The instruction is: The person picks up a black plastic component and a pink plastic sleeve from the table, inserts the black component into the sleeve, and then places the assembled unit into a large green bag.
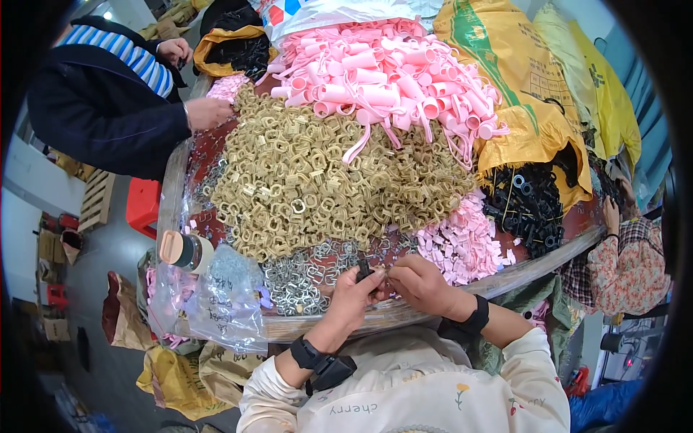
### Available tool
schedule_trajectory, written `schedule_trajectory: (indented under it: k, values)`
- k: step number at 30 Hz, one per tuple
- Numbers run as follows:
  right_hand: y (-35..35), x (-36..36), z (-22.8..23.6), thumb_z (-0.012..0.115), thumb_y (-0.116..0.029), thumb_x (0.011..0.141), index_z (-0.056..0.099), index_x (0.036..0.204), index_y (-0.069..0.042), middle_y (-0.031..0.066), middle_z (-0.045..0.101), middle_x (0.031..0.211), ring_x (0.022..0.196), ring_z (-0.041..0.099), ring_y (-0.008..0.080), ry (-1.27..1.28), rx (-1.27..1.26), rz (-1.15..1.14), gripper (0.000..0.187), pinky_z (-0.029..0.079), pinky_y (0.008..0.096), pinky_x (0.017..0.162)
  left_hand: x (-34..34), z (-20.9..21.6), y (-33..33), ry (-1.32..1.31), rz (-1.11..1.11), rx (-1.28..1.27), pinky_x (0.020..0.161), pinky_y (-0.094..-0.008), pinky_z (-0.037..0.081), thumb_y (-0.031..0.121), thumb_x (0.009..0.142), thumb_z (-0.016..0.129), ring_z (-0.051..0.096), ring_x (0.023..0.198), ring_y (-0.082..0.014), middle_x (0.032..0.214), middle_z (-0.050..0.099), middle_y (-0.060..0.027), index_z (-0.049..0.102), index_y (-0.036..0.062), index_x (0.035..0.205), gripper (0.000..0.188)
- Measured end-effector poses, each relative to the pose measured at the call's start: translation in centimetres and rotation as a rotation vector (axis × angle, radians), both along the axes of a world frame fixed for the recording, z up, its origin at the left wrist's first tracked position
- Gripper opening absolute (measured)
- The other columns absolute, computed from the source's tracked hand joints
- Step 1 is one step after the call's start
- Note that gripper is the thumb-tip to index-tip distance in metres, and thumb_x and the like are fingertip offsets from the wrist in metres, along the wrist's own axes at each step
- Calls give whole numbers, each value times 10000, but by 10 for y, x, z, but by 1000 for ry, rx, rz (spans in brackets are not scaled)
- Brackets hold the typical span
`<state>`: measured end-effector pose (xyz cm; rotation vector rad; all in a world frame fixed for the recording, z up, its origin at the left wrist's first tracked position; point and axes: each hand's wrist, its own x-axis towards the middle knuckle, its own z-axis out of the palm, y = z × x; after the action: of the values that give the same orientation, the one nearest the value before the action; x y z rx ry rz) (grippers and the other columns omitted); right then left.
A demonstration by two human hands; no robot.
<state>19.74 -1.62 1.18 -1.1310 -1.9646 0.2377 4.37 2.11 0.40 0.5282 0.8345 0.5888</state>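
My left hand (349, 297) is closed around a small black part (363, 270) that sticks up between thumb and fingers; its exact kind is too small to tell. Close beside it, my right hand (424, 286) is closed in a pinch, its fingertips almost meeting the left ones. Whatever sits in that pinch is hidden. Both hands are over the near table edge. Silver metal buckle-like rings (296, 278) lie left of them, and small pale-pink pieces (462, 245) lie to the right. Beyond is a heap of tan plastic buckle-like pieces (310, 180).
Pink tubes with straps (382, 79) are piled at the back. Black ring-ended parts (523, 209) spill from a yellow sack (505, 137). A lidded cup (186, 251) and clear plastic bag (231, 296) stand left. Co-workers' hands (208, 114) (611, 215) are at both sides.
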Motion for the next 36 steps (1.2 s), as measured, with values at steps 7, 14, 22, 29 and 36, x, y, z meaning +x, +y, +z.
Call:
schedule_trajectory:
  k: [7, 14, 22, 29, 36]
  values:
    - [-4, 0, 4, 513, -122, 825, 487, 789, -28, 9, 434, 634, 519, 429, 103, 597, -728, 52, 104, 350, 224, 462, 3, 2, -3, 95, -32, 236, 504, -189, 410, 119, 805, 552, 484, 543, -62, 647, 543, -3, 546, 16, 799, 103]
    - [-9, -2, 6, 425, -234, 882, 478, 761, -53, -48, 385, 607, 474, 309, 29, 1065, -1170, 99, 224, 261, 173, 420, 4, -1, -6, 294, -62, 685, 516, -192, 415, 115, 803, 555, 498, 573, -55, 660, 552, 1, 548, 3, 789, 113]
    - [-12, 3, -12, 453, -188, 860, 486, 783, -44, -24, 456, 647, 519, 385, 46, 1145, -1127, 94, 167, 310, 202, 437, 6, 1, -6, 396, -81, 859, 502, -185, 412, 102, 799, 554, 503, 564, -63, 665, 553, -10, 542, 8, 782, 96]
    - [-9, 5, -1, 568, -13, 716, 497, 806, -14, 67, 522, 707, 569, 498, 188, 41, -69, -126, 115, 400, 284, 507, 13, 6, -3, 2, 37, 55, 465, -166, 386, 106, 801, 545, 471, 519, -65, 636, 518, -9, 526, 31, 777, 81]
    - [-7, 11, 3, 573, -15, 718, 502, 808, -15, 72, 514, 687, 573, 508, 184, 39, -30, -66, 114, 405, 277, 507, 15, 14, -4, -10, 6, -33, 452, -168, 356, 113, 798, 548, 449, 515, -66, 625, 504, -6, 525, 25, 781, 93]
